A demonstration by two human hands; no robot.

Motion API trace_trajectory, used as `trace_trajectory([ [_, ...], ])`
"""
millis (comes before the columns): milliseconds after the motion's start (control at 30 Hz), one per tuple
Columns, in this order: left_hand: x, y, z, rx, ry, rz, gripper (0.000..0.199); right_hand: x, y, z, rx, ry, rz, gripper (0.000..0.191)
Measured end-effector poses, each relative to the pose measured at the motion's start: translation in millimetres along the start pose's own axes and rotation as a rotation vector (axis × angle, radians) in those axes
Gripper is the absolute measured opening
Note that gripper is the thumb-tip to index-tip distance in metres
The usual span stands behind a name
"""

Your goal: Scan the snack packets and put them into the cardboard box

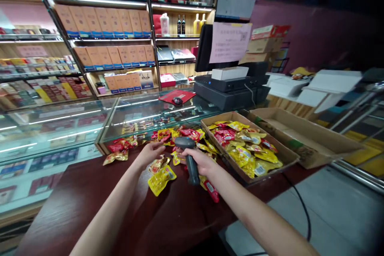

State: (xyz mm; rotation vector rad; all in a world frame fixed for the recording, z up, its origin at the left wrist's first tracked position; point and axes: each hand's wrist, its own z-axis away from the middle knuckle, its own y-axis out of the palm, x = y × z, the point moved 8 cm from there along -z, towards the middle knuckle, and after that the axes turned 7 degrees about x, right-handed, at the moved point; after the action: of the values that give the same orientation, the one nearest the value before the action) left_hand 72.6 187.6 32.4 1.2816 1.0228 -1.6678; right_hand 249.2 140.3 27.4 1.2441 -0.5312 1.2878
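My right hand [201,161] is wrapped round the handle of a dark grey barcode scanner [191,167], held above the counter. To its left, my left hand [151,153] reaches over the snack packets with its fingers stretched out and apparently nothing in them. Just below that hand, a yellow snack packet [162,180] lies on the dark red-brown counter [99,196]. Several red and gold packets [117,150] are strewn along the foot of the glass case. Under the scanner, a red packet [211,191] is partly hidden by my right hand.
At right, an open cardboard box [220,158] holds many yellow and red packets. Beside it stands another open carton [318,152]. A glass display case [144,114] carries a mouse [177,101] and a black till [231,92]. A black cable [303,204] hangs over the right edge.
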Motion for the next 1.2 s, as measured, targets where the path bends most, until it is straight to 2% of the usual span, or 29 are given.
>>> trace_trajectory([
  [100, 6, -11.1, 22, -0.033, 0.026, -0.211, 0.053, -24, 13, 4, 0.014, 0.048, -0.056, 0.024],
  [200, 11, -14.3, 36, -0.022, 0.006, -0.429, 0.041, -39, 19, 6, 0.028, 0.038, -0.022, 0.026],
  [300, 16, -15.1, 38, -0.012, -0.037, -0.583, 0.033, -51, 19, 4, 0.013, 0.018, 0.033, 0.026],
  [433, 27, -5.1, 31, 0.089, -0.074, -0.773, 0.032, -61, 9, -4, -0.063, 0.005, 0.1, 0.027],
  [600, 40, 4.8, 28, 0.142, -0.087, -0.83, 0.042, -65, 8, -9, -0.053, -0.008, 0.143, 0.024],
  [733, 39, 7.2, 27, 0.211, -0.042, -0.807, 0.03, -56, 13, -7, -0.061, 0.002, 0.232, 0.02],
  [800, 33, 2.6, 26, 0.204, 0.0, -0.747, 0.028, -46, 16, -7, -0.053, -0.027, 0.258, 0.019],
  [900, 20, -6.8, 21, 0.143, 0.082, -0.525, 0.037, -34, 14, -11, -0.044, -0.053, 0.208, 0.019],
  [1067, 18, -12.7, 0, 0.0, 0.129, 0.152, 0.065, -18, 5, -17, -0.094, -0.096, -0.099, 0.021],
  [1133, 24, -10.0, -13, -0.066, 0.093, 0.405, 0.058, -14, 7, -18, -0.091, -0.121, -0.193, 0.022],
  [1200, 28, -2.0, -26, -0.074, 0.053, 0.603, 0.045, -14, 9, -20, -0.092, -0.13, -0.214, 0.021],
])
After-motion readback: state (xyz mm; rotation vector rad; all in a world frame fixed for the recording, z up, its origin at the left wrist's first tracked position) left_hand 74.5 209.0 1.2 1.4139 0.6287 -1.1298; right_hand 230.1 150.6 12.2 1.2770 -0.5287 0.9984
